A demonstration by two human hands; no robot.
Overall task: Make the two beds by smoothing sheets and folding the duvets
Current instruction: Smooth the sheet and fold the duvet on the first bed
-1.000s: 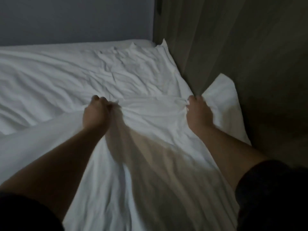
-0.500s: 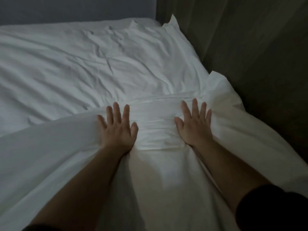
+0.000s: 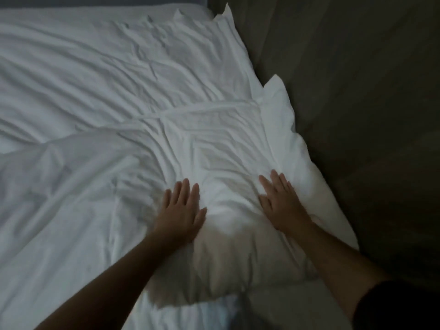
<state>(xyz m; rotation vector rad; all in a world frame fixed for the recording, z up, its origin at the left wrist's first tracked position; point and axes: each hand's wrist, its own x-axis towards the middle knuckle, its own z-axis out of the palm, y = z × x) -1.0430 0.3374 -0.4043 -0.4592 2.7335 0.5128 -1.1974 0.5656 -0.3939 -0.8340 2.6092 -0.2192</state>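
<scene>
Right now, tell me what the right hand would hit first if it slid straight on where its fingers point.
The right hand lies flat on the duvet, so it would cross only more creased duvet, then probably meet the raised fold line ahead.

Background only: grey wall, dark side panel.
Grey wall [image 3: 102, 0] is a thin strip along the top edge, left and middle of the view, plain bluish-grey in dim light. Dark side panel [image 3: 357, 96] takes the whole right side, from the top edge down to the lower right, brown-grey with faint lengthwise streaks (wood grain or hanging fabric, cannot tell in this light). The two meet at a straight upright edge near the top middle, the panel being the darker. It darkens further toward the lower right, nearly black, no detail readable. Scene underlit, slightly blurred.
</scene>
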